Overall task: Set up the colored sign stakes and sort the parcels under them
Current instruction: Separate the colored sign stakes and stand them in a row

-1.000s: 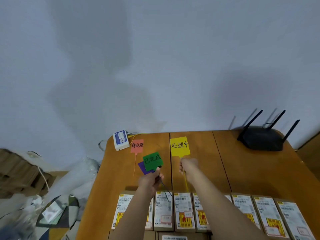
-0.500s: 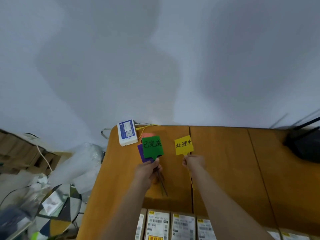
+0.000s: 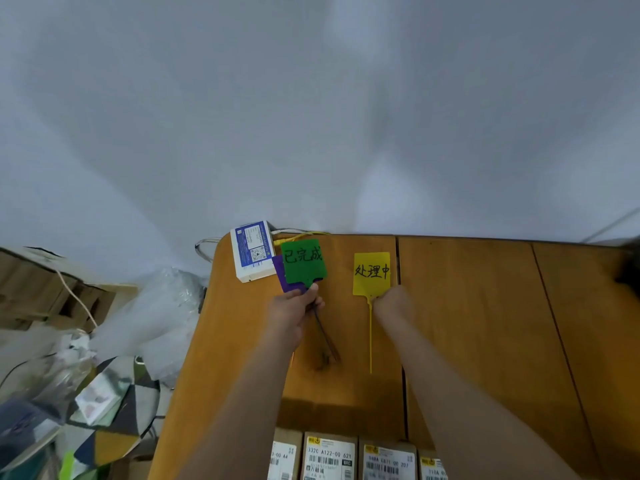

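Note:
My left hand (image 3: 294, 308) grips a green sign stake (image 3: 303, 261) with black characters, and a purple sign stake (image 3: 280, 276) sits right behind it in the same grip; their dark stems hang down over the wooden table (image 3: 467, 323). My right hand (image 3: 391, 301) pinches the yellow sign stake (image 3: 371, 273) at the neck below its tag, and its thin yellow stem runs toward me along the tabletop. Several parcels (image 3: 329, 457), brown boxes with white barcode labels, line the table's near edge. The orange sign stake is hidden.
A white box with a blue label (image 3: 252, 249) sits at the table's back left corner with cables behind it. A grey wall rises behind the table. Plastic bags (image 3: 152, 313) and cardboard (image 3: 38, 289) clutter the floor on the left. A dark device edge (image 3: 630, 268) shows far right.
The view has swung left and closer, so the router and most parcels left the frame. Both hands moved the signs toward the table's back; the green sign now covers the orange one.

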The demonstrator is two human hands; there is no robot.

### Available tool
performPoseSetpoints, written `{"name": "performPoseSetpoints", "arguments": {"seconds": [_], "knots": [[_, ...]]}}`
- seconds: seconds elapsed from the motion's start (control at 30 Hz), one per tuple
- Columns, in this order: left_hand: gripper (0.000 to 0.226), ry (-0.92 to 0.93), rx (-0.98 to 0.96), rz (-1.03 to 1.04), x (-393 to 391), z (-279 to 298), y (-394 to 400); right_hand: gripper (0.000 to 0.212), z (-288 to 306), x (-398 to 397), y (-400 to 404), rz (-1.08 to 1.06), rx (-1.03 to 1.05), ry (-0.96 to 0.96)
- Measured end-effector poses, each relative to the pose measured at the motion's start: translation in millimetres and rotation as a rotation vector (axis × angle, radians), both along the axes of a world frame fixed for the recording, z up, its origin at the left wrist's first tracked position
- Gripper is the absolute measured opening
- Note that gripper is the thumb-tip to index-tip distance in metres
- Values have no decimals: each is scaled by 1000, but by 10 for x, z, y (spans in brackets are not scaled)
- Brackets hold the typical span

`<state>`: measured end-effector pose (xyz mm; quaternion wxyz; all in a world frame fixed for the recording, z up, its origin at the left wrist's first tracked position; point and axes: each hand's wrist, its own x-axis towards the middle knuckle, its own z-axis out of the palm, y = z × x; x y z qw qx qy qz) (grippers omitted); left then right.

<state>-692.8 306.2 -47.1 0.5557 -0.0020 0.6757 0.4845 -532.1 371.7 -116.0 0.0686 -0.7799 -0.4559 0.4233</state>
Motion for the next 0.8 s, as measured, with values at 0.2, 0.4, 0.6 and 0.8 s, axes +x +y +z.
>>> {"name": "performPoseSetpoints", "arguments": {"seconds": [0.2,0.4,0.6,0.8], "knots": [[19,-8,3,-24,60,-46,-34,14,-63,24,53,-9,-5,36],[18,-3,-22,-10,63,-86,-73,26,-67,25,60,-23,-21,40],[14,-16,-3,-11,43,-38,-78,6,-80,21,10,-44,-26,51],[21,-21,4,-1,18,-20,-94,20,19,51,-39,-166,-11,91]]}}
